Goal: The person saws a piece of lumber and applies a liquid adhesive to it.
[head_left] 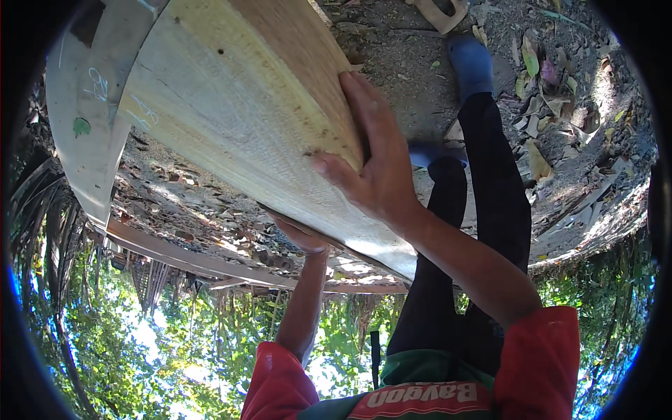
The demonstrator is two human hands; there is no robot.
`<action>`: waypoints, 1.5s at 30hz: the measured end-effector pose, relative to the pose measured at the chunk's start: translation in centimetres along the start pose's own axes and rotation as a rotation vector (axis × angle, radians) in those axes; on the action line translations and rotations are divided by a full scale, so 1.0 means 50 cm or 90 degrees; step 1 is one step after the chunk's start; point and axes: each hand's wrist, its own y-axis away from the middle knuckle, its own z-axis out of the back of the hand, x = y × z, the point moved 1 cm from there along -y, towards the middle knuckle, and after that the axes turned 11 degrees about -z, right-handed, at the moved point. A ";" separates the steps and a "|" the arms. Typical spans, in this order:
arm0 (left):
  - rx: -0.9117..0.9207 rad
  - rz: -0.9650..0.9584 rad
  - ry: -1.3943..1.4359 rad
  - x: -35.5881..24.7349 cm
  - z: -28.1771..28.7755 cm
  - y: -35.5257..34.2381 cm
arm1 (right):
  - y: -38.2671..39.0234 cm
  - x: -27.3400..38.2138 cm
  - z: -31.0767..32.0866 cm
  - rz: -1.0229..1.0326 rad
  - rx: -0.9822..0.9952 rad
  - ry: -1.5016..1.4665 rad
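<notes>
A long, thick wooden plank [259, 105] with a pale face and a browner side edge slants across the head view from the upper left toward my legs. My right hand [381, 157] grips its right edge, the thumb flat on the pale face and the fingers over the brown side. At the opposite edge, my left hand [304, 236] supports the plank from beneath; its fingers are mostly hidden by the wood. The plank's far end lies against or over another board [87, 126], which bears pale marks and a small green leaf [82, 127].
Dry leaves and wood scraps litter the dirt ground [392, 63]. My feet, in blue footwear [470, 63], stand right of the plank. A curved tan wooden piece [441, 12] lies at the top. Green foliage [210, 336] and a long low beam [182, 259] show toward the lower left.
</notes>
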 end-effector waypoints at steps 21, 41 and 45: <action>-0.144 0.564 0.655 -0.067 0.039 -0.074 | -0.001 -0.001 -0.004 0.003 -0.037 0.011; -0.016 0.148 0.152 -0.042 -0.019 -0.004 | 0.002 -0.009 -0.005 0.019 -0.039 0.014; -0.027 0.179 0.193 -0.055 -0.007 -0.017 | -0.004 -0.004 -0.002 0.029 -0.031 -0.032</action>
